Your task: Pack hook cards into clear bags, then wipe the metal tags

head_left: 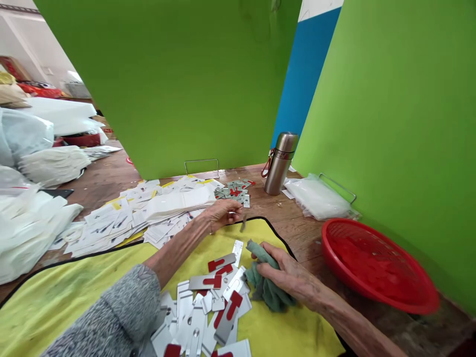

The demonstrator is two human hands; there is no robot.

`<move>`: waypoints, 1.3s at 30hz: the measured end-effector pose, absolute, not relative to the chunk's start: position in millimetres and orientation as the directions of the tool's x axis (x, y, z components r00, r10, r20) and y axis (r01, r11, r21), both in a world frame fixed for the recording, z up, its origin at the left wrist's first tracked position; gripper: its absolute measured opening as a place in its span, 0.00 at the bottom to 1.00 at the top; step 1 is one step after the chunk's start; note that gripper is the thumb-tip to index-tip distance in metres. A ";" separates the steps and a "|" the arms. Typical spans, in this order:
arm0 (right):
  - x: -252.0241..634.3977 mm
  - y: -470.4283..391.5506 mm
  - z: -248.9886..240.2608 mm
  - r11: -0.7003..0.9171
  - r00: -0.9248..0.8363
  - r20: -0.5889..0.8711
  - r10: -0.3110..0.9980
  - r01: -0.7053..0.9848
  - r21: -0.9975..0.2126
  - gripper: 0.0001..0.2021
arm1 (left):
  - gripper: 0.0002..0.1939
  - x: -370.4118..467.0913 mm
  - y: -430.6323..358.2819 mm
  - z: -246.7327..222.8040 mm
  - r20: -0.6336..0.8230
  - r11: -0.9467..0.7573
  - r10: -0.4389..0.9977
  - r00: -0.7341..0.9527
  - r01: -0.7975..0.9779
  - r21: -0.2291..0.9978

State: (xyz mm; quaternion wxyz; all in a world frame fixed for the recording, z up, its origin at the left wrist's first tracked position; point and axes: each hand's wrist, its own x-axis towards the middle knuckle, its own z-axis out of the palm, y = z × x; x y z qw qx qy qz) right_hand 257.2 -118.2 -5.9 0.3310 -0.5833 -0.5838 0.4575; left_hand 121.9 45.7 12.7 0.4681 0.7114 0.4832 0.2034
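Observation:
My right hand (pixel 277 267) grips a crumpled green cloth (pixel 269 292) over the yellow cloth (pixel 111 287). My left hand (pixel 225 213) reaches forward with curled fingers, close to a pile of small grey metal plates (pixel 234 191), some with red parts. Whether anything sits between those fingers is unclear. Just right of the fingertips a small dark piece (pixel 243 223) is smeared by motion. Between my forearms lies a heap of silver metal plates (pixel 195 327), several with red T-shaped parts.
Printed white cards (pixel 111 223) cover the back left of the wooden table, with white bags (pixel 33 228) beyond. A steel thermos (pixel 278 166) stands at the back. On the right are a clear plastic bag (pixel 320 196) and a red basket (pixel 383 267). Green panels (pixel 186 89) rise behind.

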 end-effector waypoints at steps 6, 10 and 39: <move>253.3 -118.7 -7.9 -0.104 -0.090 -0.153 0.984 0.405 -0.908 0.08 | 0.05 130.2 30.0 5.8 -0.112 -0.184 0.917 0.384 0.653 0.734; 253.9 -118.4 -13.8 -0.094 -0.081 -0.143 0.986 0.435 -0.895 0.07 | 0.11 143.5 23.8 0.8 -0.103 -0.262 0.911 0.400 0.753 0.604; 241.4 -115.6 -12.2 0.171 0.019 0.341 0.940 0.837 -0.520 0.15 | 0.07 126.1 -2.6 28.1 -0.424 0.410 0.826 0.372 0.121 0.904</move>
